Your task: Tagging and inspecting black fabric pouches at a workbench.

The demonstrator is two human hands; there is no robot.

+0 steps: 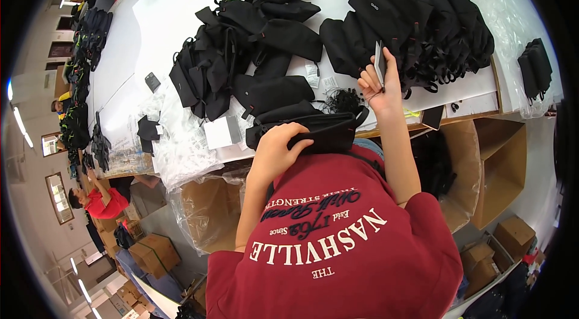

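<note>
At the table's near edge, a black fabric bag [329,133] lies in front of my body. My left hand [279,149] is closed on the bag's near left side, thumb and fingers gripping the fabric. Raised over the table to the right, my right hand [386,91] pinches a thin hang tag [379,65], seen nearly edge-on, with a dark string trailing below it. Between the two hands sits a tangle of black strings [342,101]. A white box-like stack of cards [222,132] rests left of the bag.
Loose black bags [226,47] are heaped at the far left, and a larger row of black bags [422,17] fills the far right. Clear plastic [175,153] drapes over the left edge. Open cardboard boxes [497,165] stand below the table. A co-worker in red [105,201] is at the left.
</note>
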